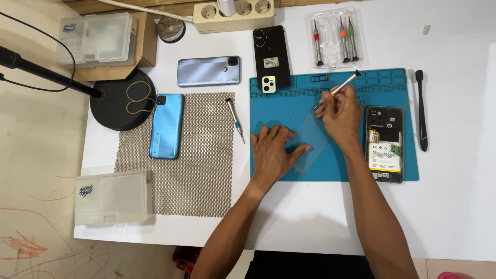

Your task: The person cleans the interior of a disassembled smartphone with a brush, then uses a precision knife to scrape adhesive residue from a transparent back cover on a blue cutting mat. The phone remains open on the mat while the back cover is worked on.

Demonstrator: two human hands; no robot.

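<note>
While the left hand (pixel 272 152) presses flat, fingers spread, on the clear panel (pixel 310 140) on the blue mat (pixel 387 88), the right hand (pixel 341 112) grips a screwdriver (pixel 345 86).

A white table (pixel 454 206) fills most of the view, lit evenly from above. To its left lies a pale beige floor (pixel 36 155) with orange and red scribbles near the lower corner. Along the top edge runs a strip of wooden wall (pixel 155 6), with a cream power strip (pixel 233 15) just below it
</note>
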